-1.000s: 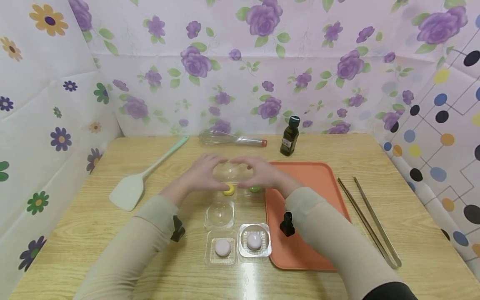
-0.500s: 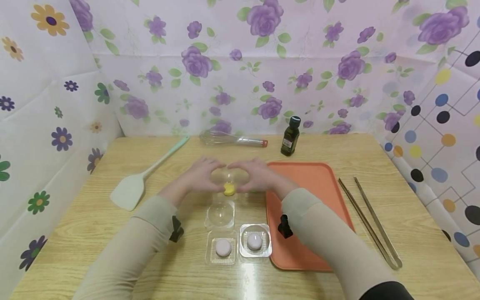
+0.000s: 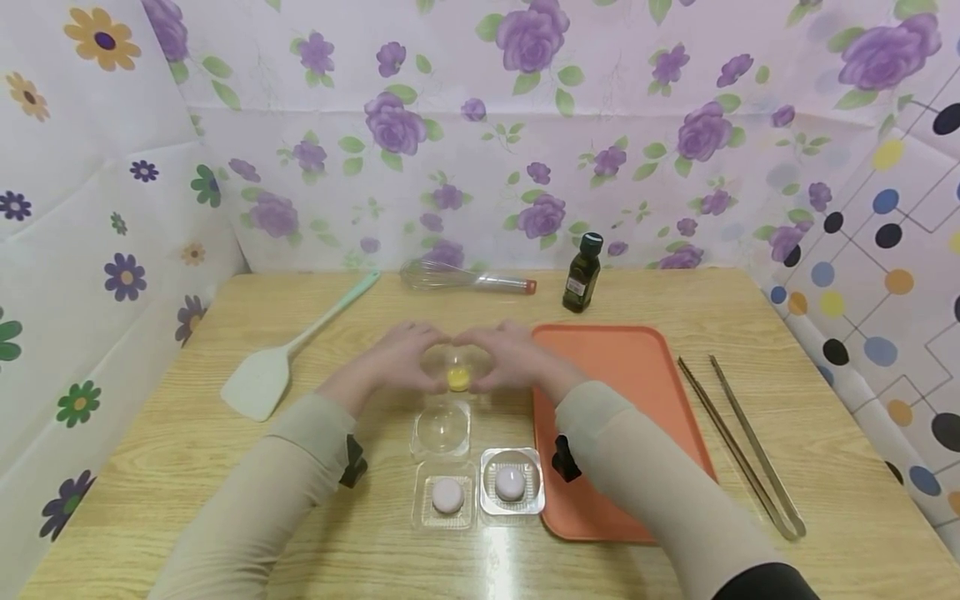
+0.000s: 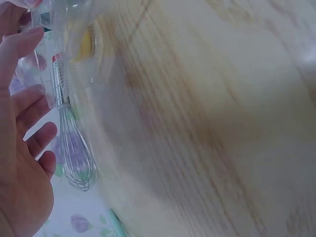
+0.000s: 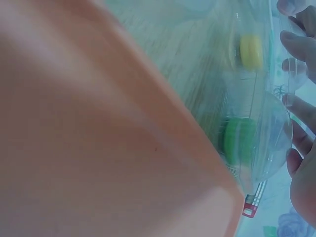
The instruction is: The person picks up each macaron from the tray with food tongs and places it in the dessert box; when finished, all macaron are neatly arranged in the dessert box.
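My left hand [image 3: 401,360] and right hand [image 3: 506,360] face each other, thumbs and fingers curved around a clear plastic lid [image 4: 48,89]. Between them, below the lid, a yellow macaron [image 3: 458,381] sits in a clear plastic tray. The left wrist view has my left fingertips pinching the lid's edge. In the right wrist view a green macaron [image 5: 239,140] stands in clear plastic with a dome over it, beside my right fingers. Nearer the front are two lilac macarons [image 3: 447,495] in clear trays. An open clear lid [image 3: 441,429] lies behind the left one.
An orange tray [image 3: 622,358] lies to the right, close by my right forearm. Tongs [image 3: 738,442] are beyond it. At the back are a whisk [image 3: 468,279] and a dark bottle [image 3: 582,273]. A pale spatula [image 3: 258,383] lies at the left.
Both hands have come slightly lower and nearer to me, over the yellow macaron, and closer together. The green macaron is now hidden behind my right hand in the head view.
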`<state>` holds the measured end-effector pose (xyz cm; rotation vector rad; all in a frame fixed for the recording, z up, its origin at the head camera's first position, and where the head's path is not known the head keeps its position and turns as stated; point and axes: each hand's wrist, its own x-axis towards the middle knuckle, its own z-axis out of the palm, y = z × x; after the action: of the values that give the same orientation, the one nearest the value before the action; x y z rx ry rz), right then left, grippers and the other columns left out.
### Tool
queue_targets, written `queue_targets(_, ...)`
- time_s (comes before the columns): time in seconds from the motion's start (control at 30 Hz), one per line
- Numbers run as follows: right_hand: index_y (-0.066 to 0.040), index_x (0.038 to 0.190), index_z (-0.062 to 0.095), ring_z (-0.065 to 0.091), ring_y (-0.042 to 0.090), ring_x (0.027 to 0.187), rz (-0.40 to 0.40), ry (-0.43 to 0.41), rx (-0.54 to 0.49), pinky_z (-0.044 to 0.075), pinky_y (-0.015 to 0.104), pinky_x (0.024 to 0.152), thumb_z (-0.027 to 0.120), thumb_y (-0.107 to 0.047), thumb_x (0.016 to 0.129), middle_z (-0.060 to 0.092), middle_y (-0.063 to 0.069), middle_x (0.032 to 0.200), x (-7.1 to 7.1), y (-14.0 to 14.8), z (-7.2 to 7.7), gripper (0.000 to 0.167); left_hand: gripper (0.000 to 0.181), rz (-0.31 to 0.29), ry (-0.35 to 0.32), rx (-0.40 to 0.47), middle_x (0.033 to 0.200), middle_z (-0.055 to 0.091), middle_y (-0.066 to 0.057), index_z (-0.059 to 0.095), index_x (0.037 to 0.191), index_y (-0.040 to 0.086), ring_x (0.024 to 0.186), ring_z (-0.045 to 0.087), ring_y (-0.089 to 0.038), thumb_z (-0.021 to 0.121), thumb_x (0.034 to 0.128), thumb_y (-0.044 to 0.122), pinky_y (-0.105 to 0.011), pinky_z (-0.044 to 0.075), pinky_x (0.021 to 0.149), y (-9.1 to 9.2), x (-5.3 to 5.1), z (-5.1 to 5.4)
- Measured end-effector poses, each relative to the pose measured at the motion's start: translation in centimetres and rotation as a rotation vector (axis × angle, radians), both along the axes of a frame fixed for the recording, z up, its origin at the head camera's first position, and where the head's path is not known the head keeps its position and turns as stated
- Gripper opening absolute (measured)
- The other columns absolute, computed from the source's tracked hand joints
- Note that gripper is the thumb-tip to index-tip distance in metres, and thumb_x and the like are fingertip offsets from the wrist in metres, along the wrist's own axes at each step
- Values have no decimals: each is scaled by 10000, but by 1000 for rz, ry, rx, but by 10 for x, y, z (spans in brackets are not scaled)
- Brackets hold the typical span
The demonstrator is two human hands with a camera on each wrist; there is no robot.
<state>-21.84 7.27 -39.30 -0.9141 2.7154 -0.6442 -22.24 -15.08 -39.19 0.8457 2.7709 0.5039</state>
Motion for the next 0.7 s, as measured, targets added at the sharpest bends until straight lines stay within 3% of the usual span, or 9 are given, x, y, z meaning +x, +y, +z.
queue_targets(0.57, -346, 1344, 472, 370, 145, 1021, 28, 119, 158, 248, 385, 883, 779, -465, 683, 489, -159, 1340, 0, -4, -4, 739, 795, -17, 8, -39, 1355, 474, -41, 486, 1348, 138, 1266, 344, -314, 769, 673, 446, -512, 240, 1062, 1, 0, -5)
queue_targets(0.7, -359, 1352, 457, 368, 142, 1041, 24, 121, 183, 243, 396, 907, 774, -477, 684, 463, -163, 1367, 0, -4, -4, 748, 789, -21, -1, -44, 1384, 450, -57, 475, 1357, 143, 1310, 300, -349, 756, 688, 454, -529, 163, 1087, 1, 0, -5)
